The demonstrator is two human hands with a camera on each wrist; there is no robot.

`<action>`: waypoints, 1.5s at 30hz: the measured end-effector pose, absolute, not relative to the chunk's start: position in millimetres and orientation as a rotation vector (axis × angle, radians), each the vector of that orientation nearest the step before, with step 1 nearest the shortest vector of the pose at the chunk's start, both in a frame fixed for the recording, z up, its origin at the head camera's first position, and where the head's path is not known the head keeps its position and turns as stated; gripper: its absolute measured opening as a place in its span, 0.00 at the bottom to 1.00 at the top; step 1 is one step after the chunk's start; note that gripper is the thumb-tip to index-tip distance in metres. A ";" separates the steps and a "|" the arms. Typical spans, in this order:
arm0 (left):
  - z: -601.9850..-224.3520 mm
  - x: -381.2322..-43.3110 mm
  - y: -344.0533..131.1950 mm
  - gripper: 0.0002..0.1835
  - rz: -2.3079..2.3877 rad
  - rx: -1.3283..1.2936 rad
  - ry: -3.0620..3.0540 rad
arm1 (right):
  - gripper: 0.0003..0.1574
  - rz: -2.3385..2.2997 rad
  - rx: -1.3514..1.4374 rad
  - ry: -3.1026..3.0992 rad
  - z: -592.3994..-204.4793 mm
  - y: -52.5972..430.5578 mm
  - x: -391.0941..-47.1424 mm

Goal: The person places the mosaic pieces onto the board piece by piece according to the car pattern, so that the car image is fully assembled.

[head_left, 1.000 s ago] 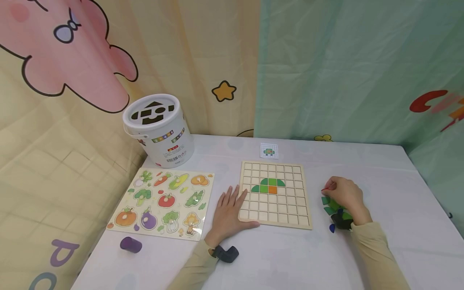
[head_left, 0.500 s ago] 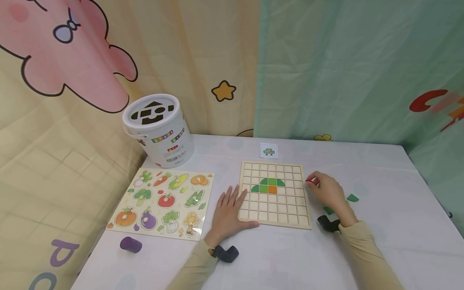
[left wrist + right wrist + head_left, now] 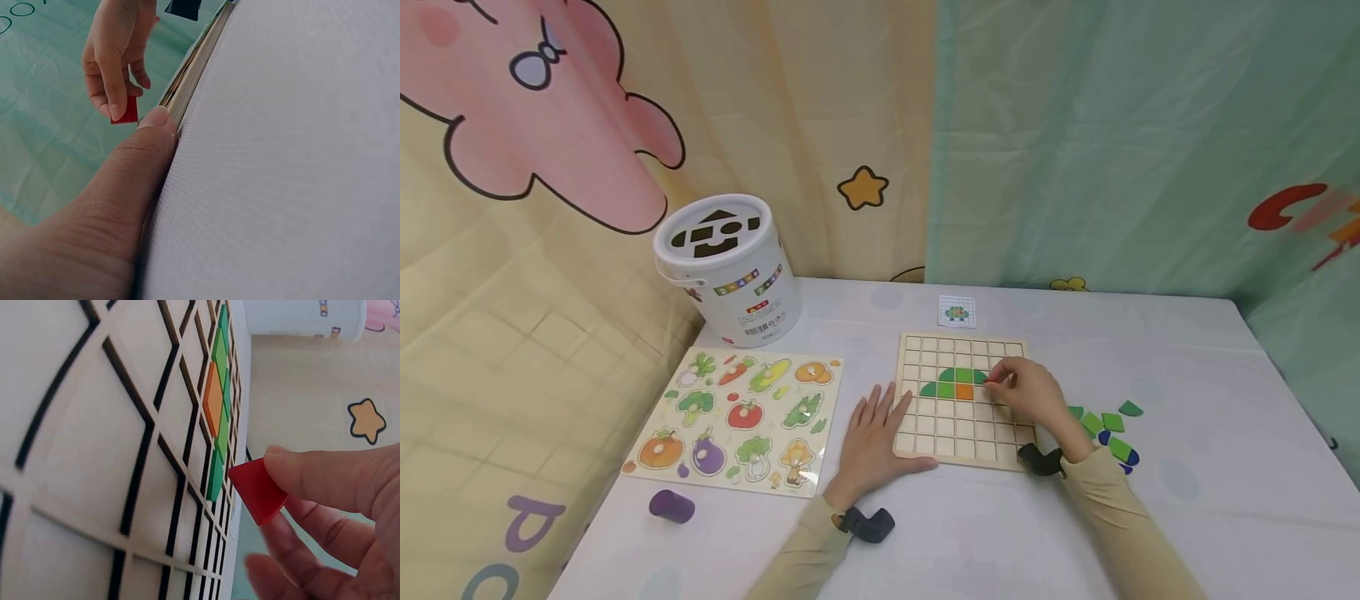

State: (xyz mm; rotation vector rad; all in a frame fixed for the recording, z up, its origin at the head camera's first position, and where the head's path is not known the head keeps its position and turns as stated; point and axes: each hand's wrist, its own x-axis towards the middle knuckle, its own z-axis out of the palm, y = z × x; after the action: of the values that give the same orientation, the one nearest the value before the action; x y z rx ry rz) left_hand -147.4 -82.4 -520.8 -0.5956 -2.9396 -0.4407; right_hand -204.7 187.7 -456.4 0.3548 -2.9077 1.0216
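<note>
My right hand (image 3: pixel 1028 390) pinches a red quarter-round tile (image 3: pixel 259 490) between thumb and fingers, over the right part of the wooden grid board (image 3: pixel 955 433). In the right wrist view the tile's pointed corner faces the board. Several green tiles (image 3: pixel 963 377) and one orange tile (image 3: pixel 964 392) sit in the board's squares, just left of the held tile. My left hand (image 3: pixel 872 446) lies with spread, straight fingers at the board's left edge, its thumb (image 3: pixel 134 150) along the near edge.
Loose green and blue tiles (image 3: pixel 1112 422) lie right of the board. Behind it is a small picture card (image 3: pixel 957 312). To the left are a vegetable puzzle board (image 3: pixel 730 483), a white bucket (image 3: pixel 752 308) and a purple cylinder (image 3: pixel 672 507).
My right hand has moved left from the loose tiles to over the board, carrying the red tile. The loose tiles have come into fuller view. My left hand has stayed in place.
</note>
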 end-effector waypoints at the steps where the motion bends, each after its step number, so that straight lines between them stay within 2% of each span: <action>1: -520.8 -147.3 -82.3 0.58 -0.445 -0.597 -2.939 | 0.06 1.034 0.362 -2.897 -457.1 186.1 -204.8; 19: -519.2 -148.3 -82.6 0.59 -0.440 -0.600 -2.970 | 0.05 1.085 0.289 -2.976 -461.2 177.6 -206.8; 45: -520.2 -147.4 -82.3 0.59 -0.458 -0.596 -2.942 | 0.06 0.885 0.252 -3.065 -464.6 175.7 -202.3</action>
State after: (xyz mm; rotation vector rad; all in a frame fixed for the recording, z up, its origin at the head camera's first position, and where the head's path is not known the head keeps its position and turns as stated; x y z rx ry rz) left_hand -147.4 -82.3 -520.2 -0.5956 -2.9416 -0.4575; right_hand -202.3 175.7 -464.6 0.2516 -3.0651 0.8848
